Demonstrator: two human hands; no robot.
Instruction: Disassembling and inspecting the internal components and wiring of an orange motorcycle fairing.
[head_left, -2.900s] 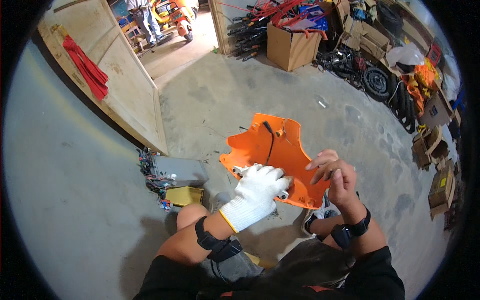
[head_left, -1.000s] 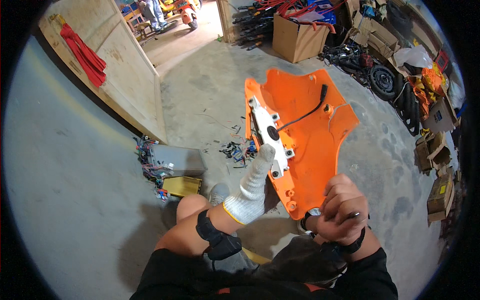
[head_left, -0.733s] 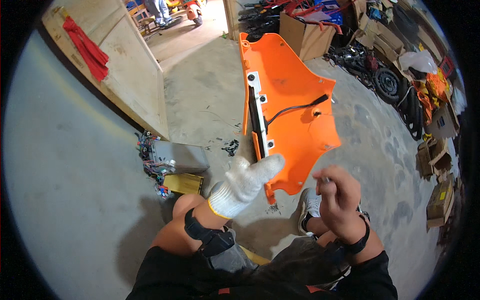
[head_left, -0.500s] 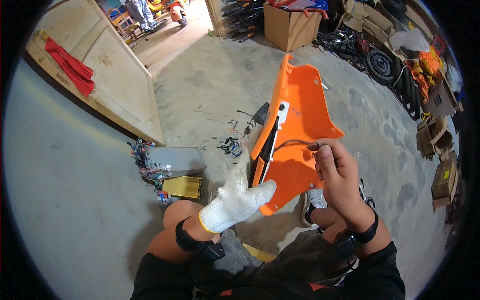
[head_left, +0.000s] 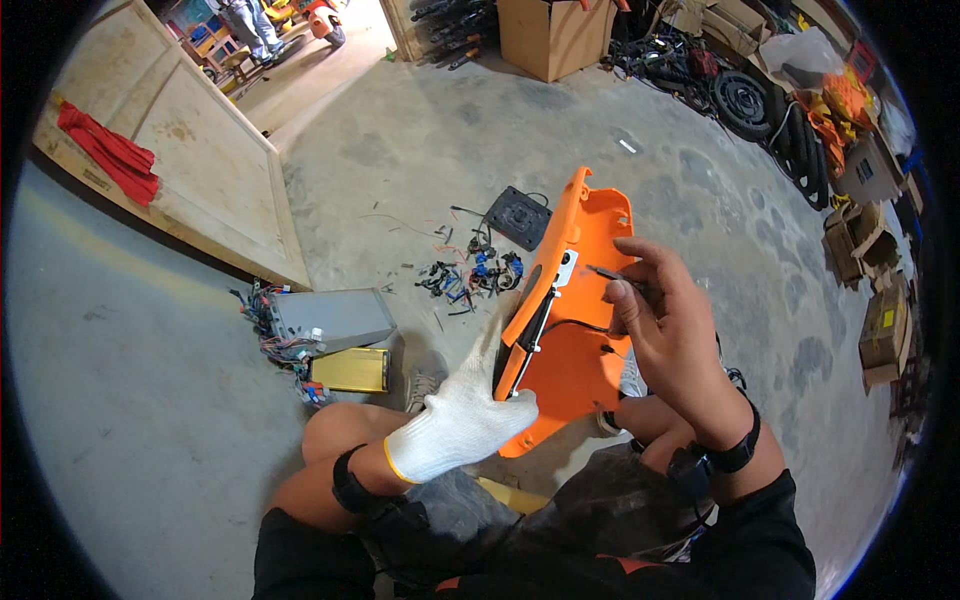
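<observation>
My left hand, in a white knitted glove, grips the lower left edge of an orange plastic panel, a curved shell tilted above my knees. A black strip with a white bracket is fixed along the panel's left side. From that strip a thin black cable runs across the hollow, and a small dark connector shows near it. Bare, my right hand is closed over the panel's right side. Between its thumb and fingers is a thin dark pointed piece, too small to name surely.
On the floor ahead lie a black square plate and cable scraps. A grey metal box with wires and a gold box stand left. Beyond are an open door, a cardboard box and a wheel.
My right hand has moved up from the cable and now has the thin dark piece at its fingertips. The panel has dropped lower and turned more edge-on, uncovering the black plate.
</observation>
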